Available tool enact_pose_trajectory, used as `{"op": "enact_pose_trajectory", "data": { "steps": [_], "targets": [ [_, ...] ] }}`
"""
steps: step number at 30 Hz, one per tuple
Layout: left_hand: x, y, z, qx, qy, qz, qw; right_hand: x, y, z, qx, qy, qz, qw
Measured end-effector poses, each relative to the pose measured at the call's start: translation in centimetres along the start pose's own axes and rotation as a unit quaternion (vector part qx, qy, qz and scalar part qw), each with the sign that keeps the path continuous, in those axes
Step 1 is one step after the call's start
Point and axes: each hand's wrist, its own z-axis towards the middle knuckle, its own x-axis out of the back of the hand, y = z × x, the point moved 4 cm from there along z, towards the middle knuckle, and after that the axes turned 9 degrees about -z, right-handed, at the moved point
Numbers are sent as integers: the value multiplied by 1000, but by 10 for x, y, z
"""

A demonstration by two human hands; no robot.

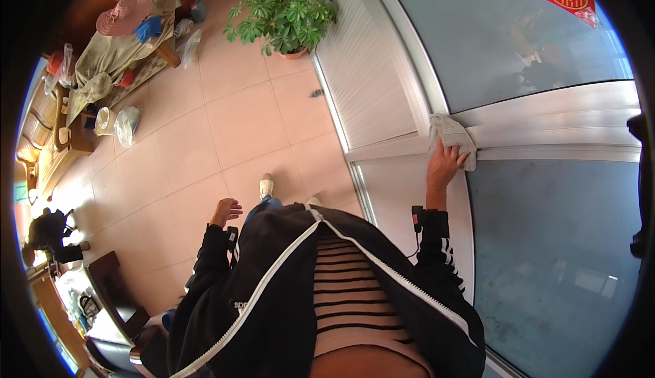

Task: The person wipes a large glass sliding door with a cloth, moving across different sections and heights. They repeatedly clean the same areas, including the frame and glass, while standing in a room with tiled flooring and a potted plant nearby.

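My right hand (444,165) presses a light grey cloth (453,128) against the metal frame (552,117) of a glazed door or partition, where an upright and a crossbar meet. The fingers are spread over the cloth's lower part. Frosted or bluish glass panes (552,255) lie above and below the crossbar. My left hand (226,211) hangs beside the body over the tiled floor, fingers loosely curled, holding nothing that I can see. Both forearms are in black sleeves.
A potted green plant (286,20) stands on the floor by the ribbed metal panel (368,71). At the upper left are a cloth-covered bench (110,53) with a pink hat (124,15), a bin (105,121) and a plastic bag (127,124). Another person (48,232) is at far left.
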Motion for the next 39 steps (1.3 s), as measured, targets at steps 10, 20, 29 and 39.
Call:
{"op": "enact_pose_trajectory", "data": {
  "steps": [10, 20, 29, 39],
  "targets": [
    [141, -66, 25, 94, 128, 11, 987, 62, -35, 52, -157, 75, 172, 970],
    [154, -22, 49, -6, 101, -47, 994, -52, -96, 87, -135, -12, -45, 990],
    [155, -60, 26, 142, 172, -79, 972, -85, -94, 129, -107, -45, 21, 993],
    [67, 76, 91, 57, 123, -61, 989, -106, -154, 240, -87, 32, 18, 995]
  ]
}}
